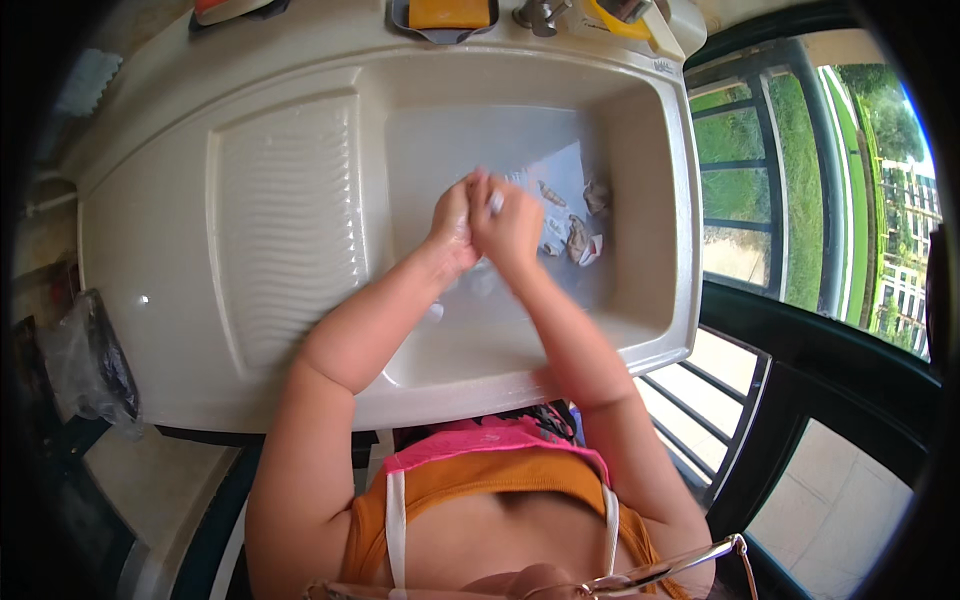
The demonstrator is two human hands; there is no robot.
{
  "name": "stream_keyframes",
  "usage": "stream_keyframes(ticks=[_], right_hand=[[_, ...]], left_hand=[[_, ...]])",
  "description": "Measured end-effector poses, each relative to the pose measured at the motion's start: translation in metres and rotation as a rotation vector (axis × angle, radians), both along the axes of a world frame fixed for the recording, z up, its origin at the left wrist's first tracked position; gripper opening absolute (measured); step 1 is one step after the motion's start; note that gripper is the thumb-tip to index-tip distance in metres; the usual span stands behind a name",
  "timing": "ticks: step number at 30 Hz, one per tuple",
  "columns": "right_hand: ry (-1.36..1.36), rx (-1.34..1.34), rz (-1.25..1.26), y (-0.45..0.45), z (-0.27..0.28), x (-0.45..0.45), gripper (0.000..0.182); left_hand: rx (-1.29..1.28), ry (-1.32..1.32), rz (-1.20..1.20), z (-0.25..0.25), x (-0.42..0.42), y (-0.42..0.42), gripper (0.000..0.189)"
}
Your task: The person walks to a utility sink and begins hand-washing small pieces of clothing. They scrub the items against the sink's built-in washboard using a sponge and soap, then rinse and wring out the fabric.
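Observation:
My left hand (452, 219) and my right hand (512, 223) press together with bent fingers over the basin of a laundry sink (641, 217). A small white piece, seemingly wet cloth (496, 201), shows between the fingers of my right hand; most of it is hidden. What my left hand grips cannot be seen. Cloudy water (442, 142) covers the basin floor. To the right of my hands, small crumpled cloth pieces, perhaps socks, lie in the water: a greyish one (577, 238), a white one with a red edge (592, 251) and a dark one (596, 196).
A ribbed washboard (292, 225) is moulded into the sink's left side. Along the back edge are an orange soap bar (448, 13) in a grey dish (444, 35), a metal tap (541, 16) and a yellow item (621, 21). A plastic bag (94, 360) hangs at left; barred windows (731, 165) stand right.

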State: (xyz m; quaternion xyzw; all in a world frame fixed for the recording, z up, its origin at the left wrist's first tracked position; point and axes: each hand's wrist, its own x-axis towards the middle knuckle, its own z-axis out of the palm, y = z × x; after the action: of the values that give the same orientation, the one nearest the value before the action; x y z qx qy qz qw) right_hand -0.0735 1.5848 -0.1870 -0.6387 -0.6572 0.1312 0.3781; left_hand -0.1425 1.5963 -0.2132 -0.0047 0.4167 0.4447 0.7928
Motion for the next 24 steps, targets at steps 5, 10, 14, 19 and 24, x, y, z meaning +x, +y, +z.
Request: stream_keyframes(ticks=[5, 10, 14, 19, 24], right_hand=[[-0.109, -0.053, -0.056, 0.021, -0.007, 0.010, 0.030], [1.040, -0.556, -0.081, 0.027, -0.019, 0.088, 0.041], [1.602, -0.695, -0.018, 0.010, 0.017, 0.106, 0.040], [1.452, -0.593, 0.017, -0.004, 0.021, 0.106, 0.034], [1.249, -0.565, 0.138, -0.016, 0.015, 0.093, 0.029]], left_hand=[[-0.038, -0.016, -0.001, 0.010, 0.010, -0.008, 0.023], [0.116, -0.243, -0.044, 0.014, 0.020, -0.007, 0.027], [0.197, -0.199, 0.019, 0.013, 0.006, 0.001, 0.029], [0.249, -0.080, 0.016, 0.024, 0.014, 0.001, 0.027], [0.242, -0.033, -0.080, 0.021, 0.015, -0.002, 0.032]])
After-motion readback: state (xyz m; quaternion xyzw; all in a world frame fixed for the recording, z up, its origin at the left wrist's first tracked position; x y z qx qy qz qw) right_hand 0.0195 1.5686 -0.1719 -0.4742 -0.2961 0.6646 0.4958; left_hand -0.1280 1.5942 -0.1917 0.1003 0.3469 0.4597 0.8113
